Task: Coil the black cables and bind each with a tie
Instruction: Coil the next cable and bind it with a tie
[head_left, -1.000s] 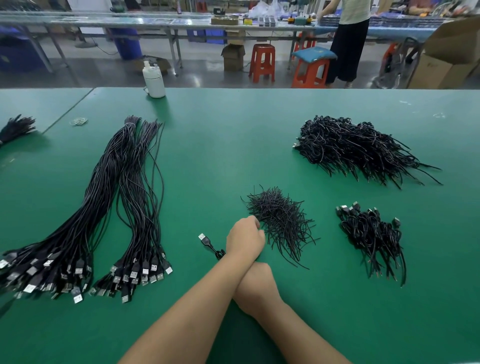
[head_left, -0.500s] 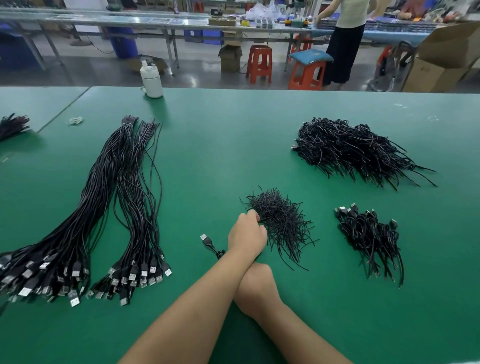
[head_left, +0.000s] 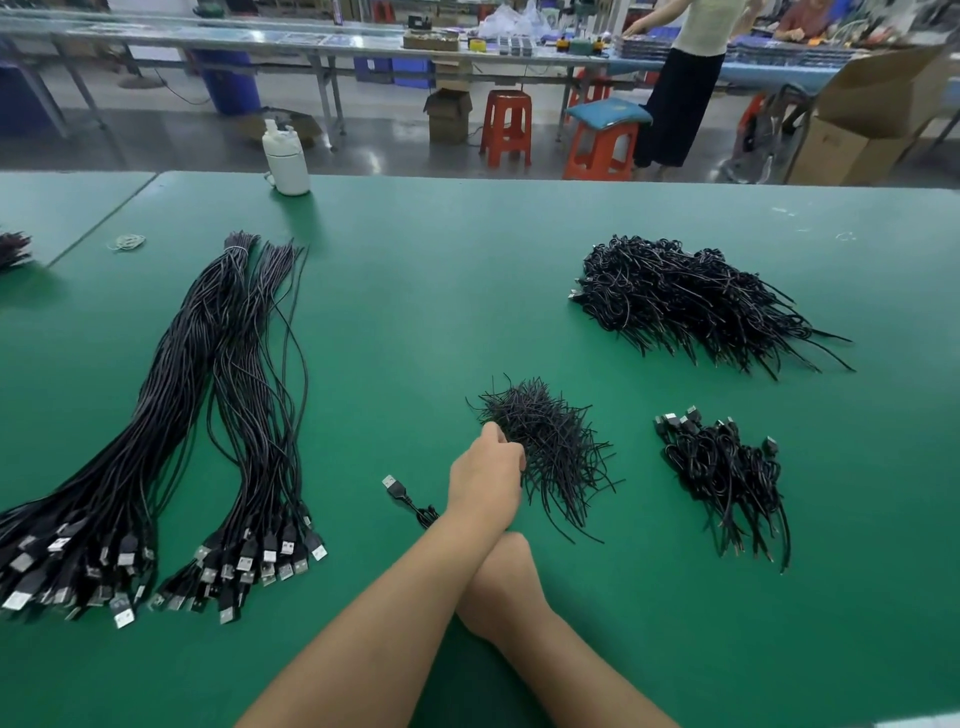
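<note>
**Left hand moves deeper into the ties**

As the left hand (head_left: 485, 467) has crept a little farther forward over the past second, its curled fingers now dig into the near-left edge of the pile of ties (head_left: 550, 447), thumb lifted at the top. The back of the hand hides the fingertips, so I cannot tell whether a tie is pinched yet. In my judgement this is the fetch-a-tie step, with the binding not begun.

Far left of the pile of ties lie two long bundles of straight black cables (head_left: 156, 441), smooth and rubbery, with metal USB plugs fanned at their near ends. Just left of the pile, a single cable's plug (head_left: 395, 486) pokes out from under the left forearm. Its lead runs back out of sight towards the right hand (head_left: 498, 582), which sits nearer the person than the pile. The crossing forearm covers its fingers, so its grip cannot be read.

The ties themselves are short, thin, wiry strands in a bristly tangle. Right of them sits a small heap of coiled cables (head_left: 727, 478), looped and knobbly with plugs. Beyond that, farther back on the matte green surface (head_left: 415, 312), spreads a larger heap (head_left: 691, 301) of thin black leads with loose tails trailing right.
</note>
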